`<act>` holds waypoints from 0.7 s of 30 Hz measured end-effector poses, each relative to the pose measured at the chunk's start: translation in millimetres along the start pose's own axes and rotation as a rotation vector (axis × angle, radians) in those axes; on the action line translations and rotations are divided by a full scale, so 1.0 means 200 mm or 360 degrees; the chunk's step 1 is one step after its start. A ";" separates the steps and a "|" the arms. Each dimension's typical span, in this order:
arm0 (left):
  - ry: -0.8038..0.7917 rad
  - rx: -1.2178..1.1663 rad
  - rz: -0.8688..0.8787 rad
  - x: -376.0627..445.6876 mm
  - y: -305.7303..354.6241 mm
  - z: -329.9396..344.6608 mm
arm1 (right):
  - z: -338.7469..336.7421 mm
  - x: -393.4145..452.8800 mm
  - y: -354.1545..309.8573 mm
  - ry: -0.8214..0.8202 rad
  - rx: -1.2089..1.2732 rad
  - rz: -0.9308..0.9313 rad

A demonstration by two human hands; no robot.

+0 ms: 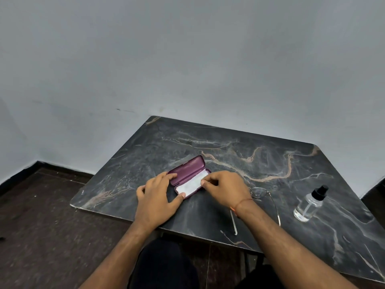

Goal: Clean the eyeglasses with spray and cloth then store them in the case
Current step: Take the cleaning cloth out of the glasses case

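We have the purple case (188, 176) lying open near the middle of the table (229, 142), with its lid tipped back toward the wall so we can get inside. The white cloth (192, 183) lies flat in the lower half. Our left hand (157, 198) holds the case at its left end, fingers curled over the lid edge and thumb pressed on the near rim; we think this is to keep it from sliding. Our right hand (226, 187) sits at the right end of the case, and its fingertips look pinched on the edge of the cloth, likely to lift it out. The glasses (259, 193) lie on the table just beside our right wrist, arms unfolded and pointing toward us, partly hidden under that arm. They are not in the case yet and look not yet cleaned. The spray bottle (309, 205) stands upright well off to the right, cap on. There is bare table behind the case and on its left, so the cloth can come up freely. The near table edge is close to the glasses' arm tips, so a bump from our wrist could push them off.
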State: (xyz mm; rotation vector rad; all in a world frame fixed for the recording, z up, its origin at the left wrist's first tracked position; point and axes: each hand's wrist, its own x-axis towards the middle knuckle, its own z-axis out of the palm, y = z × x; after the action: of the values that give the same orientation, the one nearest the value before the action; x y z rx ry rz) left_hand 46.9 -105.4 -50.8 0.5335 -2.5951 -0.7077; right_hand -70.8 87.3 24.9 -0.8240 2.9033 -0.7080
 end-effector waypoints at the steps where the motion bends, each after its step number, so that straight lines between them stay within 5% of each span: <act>1: 0.0009 -0.0015 0.0007 0.00 0.00 0.00 | 0.02 0.03 -0.03 -0.0033 -0.0067 0.0025; 9: 0.0070 -0.0114 0.0038 -0.02 -0.01 -0.01 | 0.10 0.19 -0.12 -0.0202 -0.0480 0.0232; 21: 0.0096 -0.0161 0.0042 -0.02 -0.01 -0.01 | 0.14 0.22 -0.18 -0.0240 -0.0448 0.0257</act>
State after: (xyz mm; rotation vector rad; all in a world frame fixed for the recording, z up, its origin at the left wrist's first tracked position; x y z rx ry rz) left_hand 50.8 -105.9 -51.6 0.4809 -2.4909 -0.7969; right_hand -86.5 25.8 20.1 -0.6199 2.9245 -0.2165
